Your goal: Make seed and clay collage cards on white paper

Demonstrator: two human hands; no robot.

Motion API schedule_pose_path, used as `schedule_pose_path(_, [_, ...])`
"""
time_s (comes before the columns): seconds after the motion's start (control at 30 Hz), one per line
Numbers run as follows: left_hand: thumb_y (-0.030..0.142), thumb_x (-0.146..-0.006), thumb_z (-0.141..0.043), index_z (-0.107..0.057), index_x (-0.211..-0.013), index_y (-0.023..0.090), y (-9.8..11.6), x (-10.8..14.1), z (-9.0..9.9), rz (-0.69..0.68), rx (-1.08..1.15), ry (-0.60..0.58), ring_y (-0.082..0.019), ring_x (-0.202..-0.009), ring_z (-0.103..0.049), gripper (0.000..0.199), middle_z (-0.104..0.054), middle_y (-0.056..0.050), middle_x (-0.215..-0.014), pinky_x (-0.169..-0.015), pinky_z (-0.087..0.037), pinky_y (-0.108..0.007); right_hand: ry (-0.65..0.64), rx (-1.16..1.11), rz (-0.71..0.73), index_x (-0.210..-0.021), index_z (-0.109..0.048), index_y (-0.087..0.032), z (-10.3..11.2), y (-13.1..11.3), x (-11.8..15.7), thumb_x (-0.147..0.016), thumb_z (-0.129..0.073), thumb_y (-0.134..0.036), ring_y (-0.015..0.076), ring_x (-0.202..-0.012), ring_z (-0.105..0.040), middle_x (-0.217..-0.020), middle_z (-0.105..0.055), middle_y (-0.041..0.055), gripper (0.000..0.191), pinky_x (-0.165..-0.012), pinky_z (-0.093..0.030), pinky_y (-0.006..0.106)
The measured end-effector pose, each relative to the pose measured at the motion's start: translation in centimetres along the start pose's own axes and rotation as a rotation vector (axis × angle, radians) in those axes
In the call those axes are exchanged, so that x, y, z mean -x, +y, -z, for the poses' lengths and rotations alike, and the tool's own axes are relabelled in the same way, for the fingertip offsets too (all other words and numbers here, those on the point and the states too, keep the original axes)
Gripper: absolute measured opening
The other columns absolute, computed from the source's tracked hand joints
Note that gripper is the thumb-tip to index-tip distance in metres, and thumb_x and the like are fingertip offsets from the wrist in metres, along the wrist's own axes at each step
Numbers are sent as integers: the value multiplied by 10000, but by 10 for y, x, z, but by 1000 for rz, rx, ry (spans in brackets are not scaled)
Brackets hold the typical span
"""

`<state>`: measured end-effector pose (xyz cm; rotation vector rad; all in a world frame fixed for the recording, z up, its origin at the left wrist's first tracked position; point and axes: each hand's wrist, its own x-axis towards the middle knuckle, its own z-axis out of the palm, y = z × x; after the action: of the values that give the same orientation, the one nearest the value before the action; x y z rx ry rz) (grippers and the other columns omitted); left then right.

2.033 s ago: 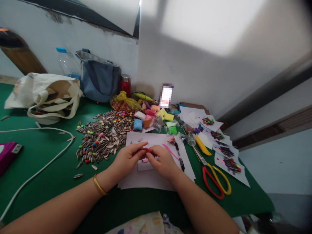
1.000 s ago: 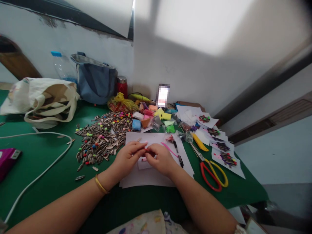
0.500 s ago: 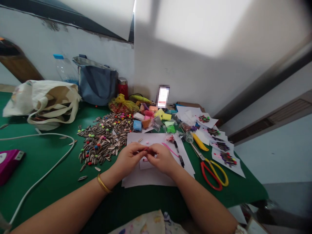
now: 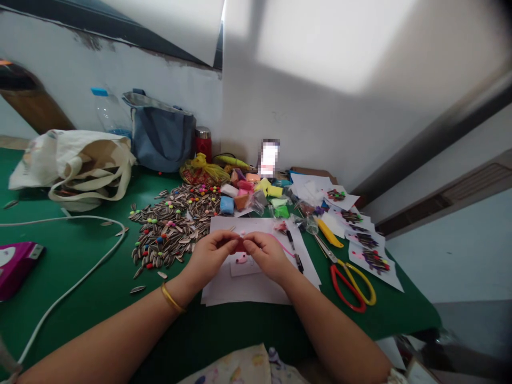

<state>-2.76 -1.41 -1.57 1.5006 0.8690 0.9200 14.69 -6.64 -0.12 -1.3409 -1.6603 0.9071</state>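
My left hand and my right hand meet above the white paper, fingertips pinched together. Between them is a small piece of red modelling clay, mostly covered by the fingers. Just under the hands lies a smaller white card bearing a small pink clay shape. A pink strip curves over the paper beside my right hand. Further right rests a black pen. Left of my left hand spreads a heap of striped sunflower seeds mixed with coloured bits.
Scissors and a yellow cutter lie to the right, near paper sheets holding decorated seeds. Coloured clay packs and a phone are behind. Leftward are bags, a white cable and a purple device.
Both hands have shifted slightly upward and the fingertips have spread a little. More of the red clay between them and of the pink shape on the card now shows.
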Motion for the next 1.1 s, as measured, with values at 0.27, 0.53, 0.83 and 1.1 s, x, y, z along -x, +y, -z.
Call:
schedule_pose_path(0.27, [342,-818,-660,-745,-949,210,4,1,0,-125,-171,-34,-209,-891,-681,205,-745,-51,-945,-828,-546,-337,25,225,-16,-886,-690,-201,-2,0,2,-924,-593,-279,153,-753,-616,-825,-690,13,130,-656,-424,251])
schedule_pose_path(0.53, [362,-828,-656,-736,-952,200,2,1,0,-117,-191,-17,-201,-844,-684,220,-740,-49,-906,-782,-559,-324,54,131,-27,-945,-685,-204,-4,3,3,-936,-575,-285,160,-775,-626,-865,-692,20,136,-676,-443,259])
schedule_pose_path(0.83, [315,-838,-651,-736,-916,224,2,1,0,-190,-294,10,-190,-831,-673,147,-729,-28,-880,-789,-550,-312,54,51,-50,-988,-681,-202,-6,9,5,-905,-592,-238,153,-784,-639,-908,-697,21,126,-682,-472,255])
schedule_pose_path(1.1, [306,-863,-616,-752,-1024,238,0,2,-3,-231,-282,-53,-200,-935,-662,221,-719,-57,-969,-857,-538,-332,58,169,-48,-906,-686,-198,-6,5,7,-906,-575,-223,161,-808,-630,-874,-687,24,114,-706,-468,261])
